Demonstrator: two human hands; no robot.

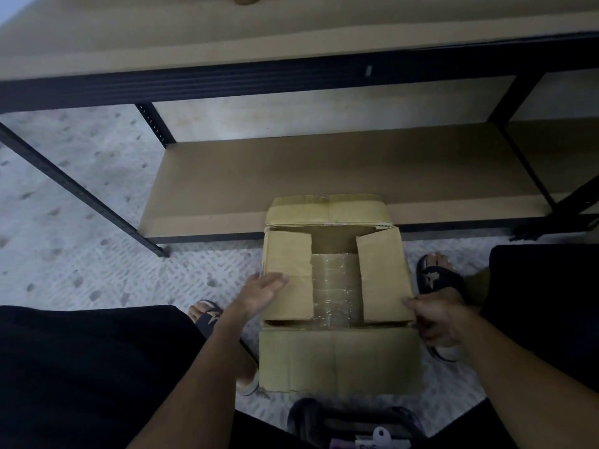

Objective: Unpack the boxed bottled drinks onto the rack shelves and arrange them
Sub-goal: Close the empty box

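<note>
A brown cardboard box (337,361) stands on the floor between my feet, in front of the rack. Its long flaps are folded outward and two short inner flaps lie partly over the opening. Through the gap between them clear plastic-wrapped bottles (335,286) show. My left hand (259,291) rests with straight fingers on the left inner flap (288,264). My right hand (434,315) grips the near right corner of the box, with its thumb on the right inner flap (382,273).
The rack's low shelf (324,176) lies just behind the box, a higher shelf (227,37) above it. Black posts (74,186) stand at the left and right. My legs in dark clothing and sandalled feet flank the box. A dark object lies at the bottom edge.
</note>
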